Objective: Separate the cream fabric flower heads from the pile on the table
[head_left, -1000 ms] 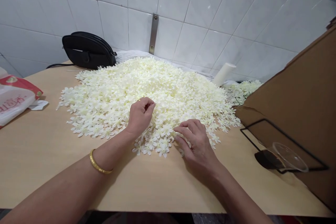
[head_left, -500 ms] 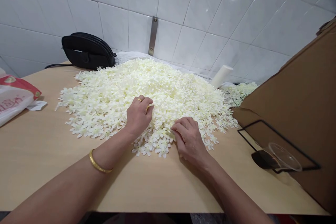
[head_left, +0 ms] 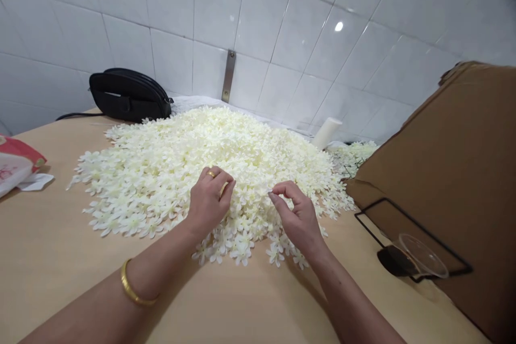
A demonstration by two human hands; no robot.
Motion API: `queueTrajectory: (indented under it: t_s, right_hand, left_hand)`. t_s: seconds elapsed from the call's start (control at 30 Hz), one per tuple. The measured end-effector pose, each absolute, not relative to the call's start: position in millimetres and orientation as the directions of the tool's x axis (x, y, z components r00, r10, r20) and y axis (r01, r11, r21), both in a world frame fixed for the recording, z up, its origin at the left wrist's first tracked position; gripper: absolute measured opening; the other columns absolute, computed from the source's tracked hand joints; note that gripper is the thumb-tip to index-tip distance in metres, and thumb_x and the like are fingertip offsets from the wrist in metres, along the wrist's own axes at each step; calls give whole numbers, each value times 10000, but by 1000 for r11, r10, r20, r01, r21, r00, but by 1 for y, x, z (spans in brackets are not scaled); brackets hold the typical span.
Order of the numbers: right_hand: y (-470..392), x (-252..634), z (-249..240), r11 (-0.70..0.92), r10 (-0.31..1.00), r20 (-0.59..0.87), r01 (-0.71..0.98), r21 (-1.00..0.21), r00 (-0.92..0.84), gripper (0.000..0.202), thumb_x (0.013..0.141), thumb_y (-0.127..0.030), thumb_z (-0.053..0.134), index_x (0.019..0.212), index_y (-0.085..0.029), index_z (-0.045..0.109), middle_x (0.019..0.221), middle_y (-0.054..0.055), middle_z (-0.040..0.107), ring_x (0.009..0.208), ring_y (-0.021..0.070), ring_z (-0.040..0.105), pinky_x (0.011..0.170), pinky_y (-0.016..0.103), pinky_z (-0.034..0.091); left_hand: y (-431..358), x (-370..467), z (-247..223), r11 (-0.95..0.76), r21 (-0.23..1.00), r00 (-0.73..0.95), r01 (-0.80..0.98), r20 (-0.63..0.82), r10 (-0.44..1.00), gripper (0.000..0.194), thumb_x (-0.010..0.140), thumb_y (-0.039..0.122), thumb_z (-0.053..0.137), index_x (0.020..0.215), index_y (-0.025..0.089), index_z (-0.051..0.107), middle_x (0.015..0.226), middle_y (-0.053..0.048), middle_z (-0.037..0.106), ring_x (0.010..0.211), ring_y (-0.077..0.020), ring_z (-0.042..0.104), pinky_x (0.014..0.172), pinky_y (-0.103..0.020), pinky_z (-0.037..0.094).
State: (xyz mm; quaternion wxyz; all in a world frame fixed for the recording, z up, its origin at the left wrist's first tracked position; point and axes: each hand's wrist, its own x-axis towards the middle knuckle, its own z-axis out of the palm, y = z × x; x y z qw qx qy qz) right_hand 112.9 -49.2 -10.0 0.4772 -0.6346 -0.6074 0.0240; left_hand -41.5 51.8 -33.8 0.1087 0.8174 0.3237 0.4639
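Note:
A wide heap of white artificial flower heads (head_left: 153, 166), pale yellow-green in the middle, covers much of the table. My left hand (head_left: 210, 199), with a gold ring and a bangle at the wrist, rests over the front of the heap, thumb and fingers drawn together. Whatever is in that pinch is hidden among the petals. To its right, my right hand (head_left: 297, 217) hovers over the heap's near edge with thumb and forefinger pressed together. Anything between those tips is too small to make out. Several loose flowers lie below my right hand.
Behind the heap on the left sits a black bag (head_left: 129, 95). A red-and-white plastic package (head_left: 18, 164) lies at the left edge. On the right stand a cardboard box (head_left: 451, 172) and, before it, a black wire frame with a dark lens (head_left: 397, 260). A white roll (head_left: 326, 133) leans near the tiled wall.
My right hand has lifted off the flowers and its pinch now shows clearly. Some flowers have spread below it. The whole view has shifted, so things appear lower and slightly left.

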Motion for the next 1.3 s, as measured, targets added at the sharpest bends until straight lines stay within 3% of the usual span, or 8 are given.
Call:
queueTrajectory:
  t_s: [0.1, 0.23, 0.4, 0.67, 0.77, 0.93, 1.13, 1.3]
  right_hand:
    - [-47, 112, -10, 152, 838, 423, 597, -787, 344, 165, 810, -290, 476, 696, -184, 528, 716, -2, 530, 710, 138, 485, 665, 267, 360]
    - [-45, 104, -9, 171, 859, 390, 532, -829, 333, 164, 807, -301, 488, 708, -181, 541, 711, -7, 539, 704, 132, 488, 646, 255, 352]
    - [-42, 94, -8, 231, 842, 484, 651, -723, 239, 129, 816, -235, 471, 715, -183, 533, 744, 6, 533, 736, 141, 490, 680, 267, 371]
    - [-37, 103, -15, 160, 692, 709, 929, -333, 135, 114, 792, -121, 441, 765, -178, 536, 802, 44, 549, 823, 187, 473, 749, 338, 354]
    - [-39, 104, -19, 169, 702, 701, 928, -333, 124, 119, 802, -126, 441, 813, -174, 550, 818, 49, 560, 844, 191, 475, 759, 345, 354]
    - [-41, 97, -22, 281, 764, 640, 851, -442, 80, 176, 807, -180, 485, 964, -182, 564, 907, 60, 557, 898, 194, 467, 779, 345, 371]
    - [-39, 96, -23, 257, 783, 612, 838, -480, 110, 125, 818, -136, 450, 748, -176, 546, 799, 27, 545, 825, 160, 460, 743, 312, 362]
    - [-49, 103, -24, 186, 769, 629, 901, -392, 114, 95, 806, -143, 472, 770, -169, 556, 815, 30, 538, 821, 158, 452, 736, 310, 345]
  left_hand:
    - [45, -40, -33, -827, 479, 388, 293, 731, 561, 128, 842, 228, 458, 790, 175, 563, 790, -43, 543, 816, -192, 477, 716, -312, 411]
    - [35, -36, -32, -845, 502, 426, 187, 733, 530, 154, 838, 259, 483, 950, 177, 550, 874, -60, 548, 869, -200, 471, 746, -332, 411]
    - [32, -35, -32, -762, 630, 491, 151, 621, 611, 114, 833, 247, 479, 743, 186, 513, 772, -29, 532, 804, -185, 472, 707, -319, 389]
    - [37, -36, -32, -665, 720, 458, 198, 532, 712, 144, 785, 227, 530, 661, 186, 470, 712, 0, 516, 748, -168, 467, 668, -294, 353]
    - [39, -35, -33, -652, 722, 445, 231, 517, 731, 154, 773, 233, 542, 648, 187, 464, 686, 7, 504, 720, -165, 461, 651, -290, 349]
    - [37, -36, -33, -711, 668, 473, 221, 564, 677, 160, 794, 247, 508, 651, 191, 461, 686, 1, 500, 739, -173, 465, 659, -295, 351]
    - [36, -36, -33, -765, 621, 539, 174, 590, 601, 180, 845, 298, 446, 713, 203, 522, 749, -11, 533, 777, -174, 479, 684, -291, 375]
    - [43, -37, -38, -796, 551, 499, 251, 631, 594, 195, 846, 347, 432, 750, 218, 543, 794, -18, 557, 818, -195, 492, 696, -304, 388]
